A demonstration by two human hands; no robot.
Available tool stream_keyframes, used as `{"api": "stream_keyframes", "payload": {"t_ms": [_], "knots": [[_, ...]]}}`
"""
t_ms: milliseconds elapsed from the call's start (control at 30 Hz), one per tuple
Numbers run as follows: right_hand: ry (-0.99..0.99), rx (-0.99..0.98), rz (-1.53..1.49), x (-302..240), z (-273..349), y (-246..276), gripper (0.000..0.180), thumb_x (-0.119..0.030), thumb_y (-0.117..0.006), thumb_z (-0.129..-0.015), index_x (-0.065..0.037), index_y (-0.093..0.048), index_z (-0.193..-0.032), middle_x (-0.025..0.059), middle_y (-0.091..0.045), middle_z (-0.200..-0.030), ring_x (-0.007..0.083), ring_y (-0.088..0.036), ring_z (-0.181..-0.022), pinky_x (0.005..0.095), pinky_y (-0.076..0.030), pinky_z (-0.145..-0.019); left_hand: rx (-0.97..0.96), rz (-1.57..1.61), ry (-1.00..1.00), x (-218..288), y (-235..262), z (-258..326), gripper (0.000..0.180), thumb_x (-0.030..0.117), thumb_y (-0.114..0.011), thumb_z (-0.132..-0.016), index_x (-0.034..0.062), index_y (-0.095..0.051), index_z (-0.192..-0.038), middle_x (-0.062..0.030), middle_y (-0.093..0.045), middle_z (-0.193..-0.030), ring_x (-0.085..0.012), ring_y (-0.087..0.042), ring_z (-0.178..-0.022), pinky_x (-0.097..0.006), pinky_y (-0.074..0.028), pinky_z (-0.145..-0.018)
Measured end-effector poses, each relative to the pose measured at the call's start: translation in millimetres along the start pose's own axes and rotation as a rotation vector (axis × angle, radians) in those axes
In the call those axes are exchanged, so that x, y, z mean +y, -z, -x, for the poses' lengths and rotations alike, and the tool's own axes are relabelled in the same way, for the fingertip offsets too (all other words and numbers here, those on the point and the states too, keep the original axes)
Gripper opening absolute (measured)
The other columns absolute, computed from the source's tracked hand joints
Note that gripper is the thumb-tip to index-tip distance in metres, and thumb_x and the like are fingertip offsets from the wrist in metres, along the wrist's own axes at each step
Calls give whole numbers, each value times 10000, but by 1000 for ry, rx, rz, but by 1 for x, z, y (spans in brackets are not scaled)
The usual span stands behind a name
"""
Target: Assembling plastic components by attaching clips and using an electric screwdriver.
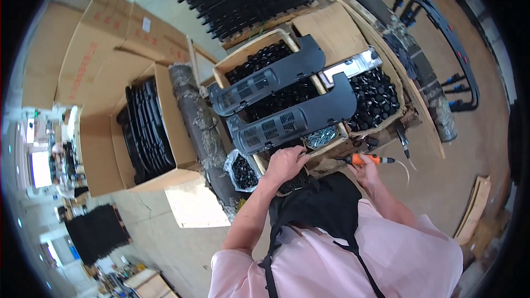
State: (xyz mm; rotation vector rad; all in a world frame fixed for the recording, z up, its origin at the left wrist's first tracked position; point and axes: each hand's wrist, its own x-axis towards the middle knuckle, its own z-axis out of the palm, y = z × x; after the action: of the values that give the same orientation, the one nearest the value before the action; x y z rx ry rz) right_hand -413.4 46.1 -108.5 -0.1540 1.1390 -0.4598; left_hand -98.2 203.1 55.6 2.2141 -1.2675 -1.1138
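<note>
A: What does the left hand (287, 160) rest on?

B: It lies knuckles-up at the near edge of the lower curved panel (292, 121), a matte black moulded plastic piece with rectangular grilles of fine slots. The fingers curl downward over that edge; whether they pinch anything beneath cannot be told.

A: And the right hand (365, 172)?

B: It is wrapped around the orange handle of a powered screwdriver (369, 159), fingers pressed together about the grip. The tool lies roughly level, its dark tip pointing toward the left hand, with a pale cord trailing off to the right.

A: Where do the panels sit?

B: Both span a partitioned wooden tray (251, 49). The upper curved panel (268, 74), same shape and finish, lies parallel just behind the lower one. Beneath them the compartments hold heaps of small black knobs (375, 99), glossy and round. A small compartment of bright metal screws (320, 137) lies just beside the left hand.

A: Surroundings?

B: To the left, an open cardboard box (105, 149) holds stacked black panels standing on edge. A grey padded roll (199, 127) lies between box and tray.
</note>
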Motion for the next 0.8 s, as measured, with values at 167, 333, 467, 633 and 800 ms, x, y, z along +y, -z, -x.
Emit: {"api": "stream_keyframes", "payload": {"t_ms": [167,333,467,633,800], "knots": [[-58,56,93,51,-46,-19,190,-230,-717,-978,-166,-653,-1145,50,-711,-1082,234,-691,-1024,466,-607,-911,425,-319,-331,17,43,-23,692,310,-876,-768,60,-624,-1362,-169,-602,-1368,-383,-555,-1296,-508,-439,-1100],[-109,74,253,78,-73,-37,189,-245,-697,-1000,-116,-675,-1136,71,-731,-1093,238,-716,-954,377,-636,-752,297,-576,-144,-15,45,-64,1249,383,-942,-610,72,-288,-1628,-235,-469,-1480,-412,-467,-1376,-621,-317,-1172],[-117,47,334,74,-73,-39,293,-277,-671,-1012,-62,-682,-1211,96,-753,-1023,287,-745,-864,389,-631,-682,263,-569,-213,1,56,-60,1247,390,-937,-618,12,-282,-1609,-225,-487,-1448,-403,-469,-1378,-543,-339,-1179],[-157,-15,828,34,-46,-27,268,-233,-728,-925,34,-704,-922,173,-733,-811,257,-700,-593,359,-587,-531,484,-595,-217,3,127,-73,1236,359,-940,-606,-41,-289,-1578,-216,-495,-1437,-403,-499,-1343,-552,-355,-1178],[-108,-152,822,0,4,-34,282,-275,-651,-989,-4,-691,-1054,155,-754,-843,239,-740,-696,355,-597,-574,353,-446,-68,-34,180,-122,1133,378,-938,-569,28,-403,-1505,-212,-522,-1439,-408,-518,-1330,-534,-424,-1111]]}}
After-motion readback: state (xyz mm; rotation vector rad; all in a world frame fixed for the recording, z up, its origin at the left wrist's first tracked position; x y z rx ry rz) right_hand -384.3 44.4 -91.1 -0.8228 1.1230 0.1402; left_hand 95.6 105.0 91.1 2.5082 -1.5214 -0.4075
